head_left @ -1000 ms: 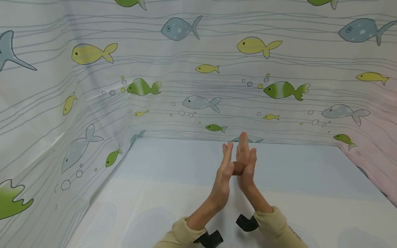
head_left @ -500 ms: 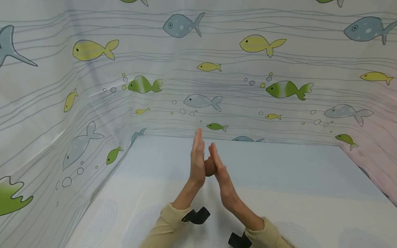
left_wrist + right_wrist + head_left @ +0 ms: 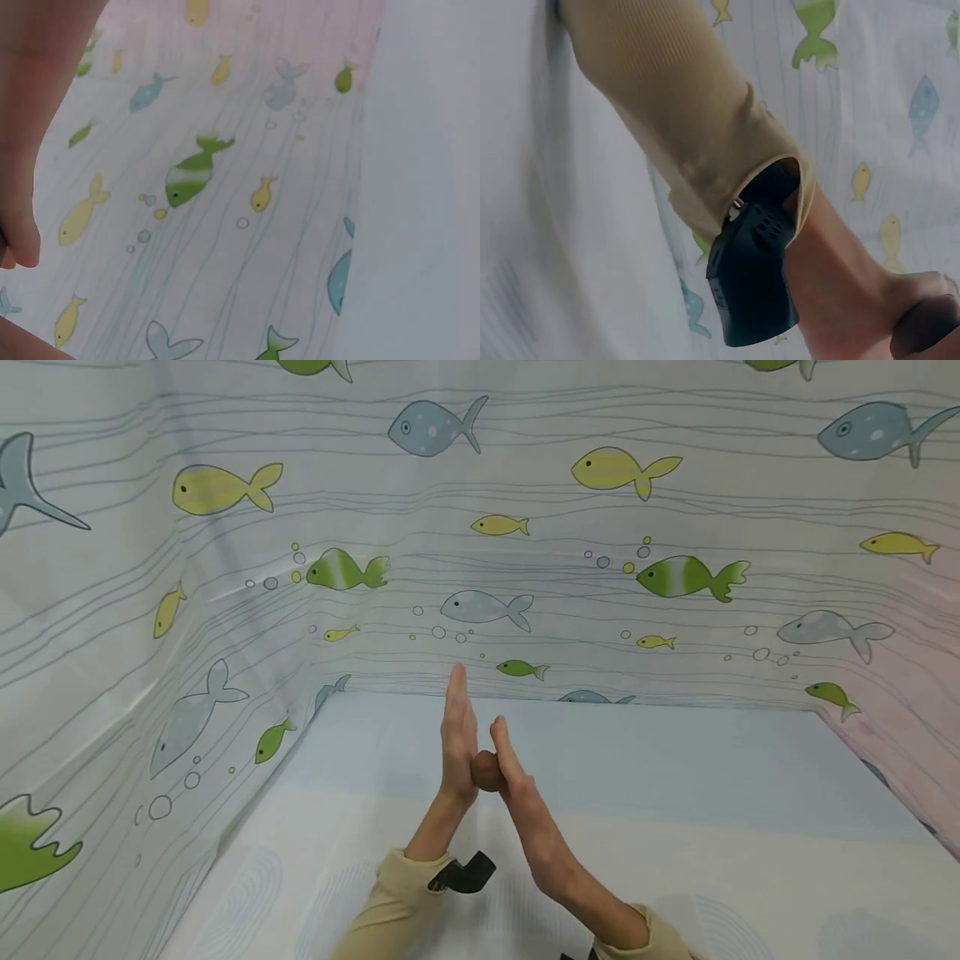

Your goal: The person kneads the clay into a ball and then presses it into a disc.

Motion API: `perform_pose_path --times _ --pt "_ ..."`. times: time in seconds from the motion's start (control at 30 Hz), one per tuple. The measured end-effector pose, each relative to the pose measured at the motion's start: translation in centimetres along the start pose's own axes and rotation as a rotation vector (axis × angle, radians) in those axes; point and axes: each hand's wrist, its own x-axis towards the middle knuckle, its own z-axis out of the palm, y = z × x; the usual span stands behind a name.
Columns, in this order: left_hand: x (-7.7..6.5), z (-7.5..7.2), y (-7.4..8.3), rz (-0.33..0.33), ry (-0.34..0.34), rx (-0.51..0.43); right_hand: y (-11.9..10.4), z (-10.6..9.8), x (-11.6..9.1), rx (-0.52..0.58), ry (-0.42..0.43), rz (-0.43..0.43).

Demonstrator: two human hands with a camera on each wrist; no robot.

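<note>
seemingly, little trouble is threatened at the near edge, where the left beige sleeve [image 3: 393, 893] is seen with a black wrist device [image 3: 463, 872] jutting inward from its cuff; only if it were knocked by the other forearm could the motion be disturbed.

farther out, more is risked. the left hand [image 3: 457, 743] is held nearly upright and the right hand [image 3: 522, 802] is leaned toward it; both are flattened, with fingers extended, and neither is clenched. because the brown ball [image 3: 488, 771] is merely pressed between the palms, with no fingers wrapped round it, it could be lost if the pressure were eased or one palm were slid too far past the other. if it is soft, which cannot be told, it could also be squashed lopsided, since the palms are slanted.

the ball is touched from both sides: low on the left palm, and around the finger bases of the right hand. in the right wrist view it is cut off by the frame.

beyond and below, the counter [image 3: 675, 777] appears not to be touched by the ball; a dropped ball might be rolled away across it. farthest off, fish-printed cloth [image 3: 405, 539] is hung, well apart from the ball.
</note>
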Motion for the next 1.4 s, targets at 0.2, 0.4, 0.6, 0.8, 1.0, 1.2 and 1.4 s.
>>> perform_pose_path --times 0.2,0.4,0.6,0.8,1.0,1.2,1.4 --pt "-1.3 1.5 -0.8 -0.009 -0.149 0.013 0.3 -1.1 0.3 0.098 0.097 0.02" --pt "-2.9 3.8 -1.9 -0.033 -0.247 0.083 0.9 -2.9 0.7 0.104 0.257 -0.006" --pt "-4.5 5.8 -2.3 -0.048 -0.289 0.104 2.1 -5.0 1.2 0.092 0.424 0.022" --pt "-5.3 6.7 -1.2 -0.056 -0.3 0.088 3.2 -6.7 1.7 0.091 0.525 0.035" --pt "-5.4 7.3 0.1 -0.028 -0.342 0.097 4.2 -7.9 1.9 0.085 0.565 0.025" --pt "-5.0 7.1 0.7 0.003 -0.314 0.134 4.8 -7.3 1.8 0.121 0.505 0.015" --pt "-4.1 6.0 0.1 -0.018 -0.204 0.179 4.5 -4.8 1.4 0.117 0.396 -0.021"
